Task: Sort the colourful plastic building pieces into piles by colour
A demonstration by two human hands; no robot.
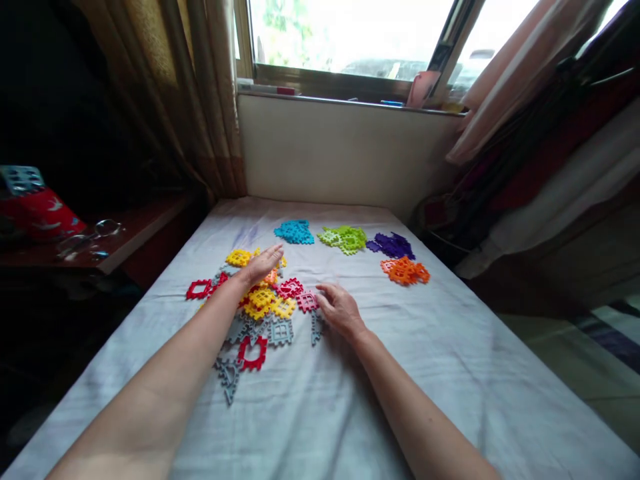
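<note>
My left hand (264, 264) reaches over the far side of a mixed pile of toothed plastic building pieces, its fingers stretched out flat. Under and around it lie yellow pieces (259, 301), red pieces (253, 353) and grey pieces (281, 331). At the pile's right edge is my right hand (343, 309), with thumb and fingers apart. Its fingertips are beside a red window-patterned piece (307, 302); whether they touch it I cannot tell. A narrow grey piece (316, 329) lies just below those fingers. My left forearm hides part of the pile.
Farther back on the pale sheet (400, 373) are separate heaps of blue pieces (295, 231), green pieces (345, 239), purple pieces (394, 245) and orange pieces (406, 271). Glasses (95, 235) rest on a side table at left. Clothes (560, 147) hang on the right.
</note>
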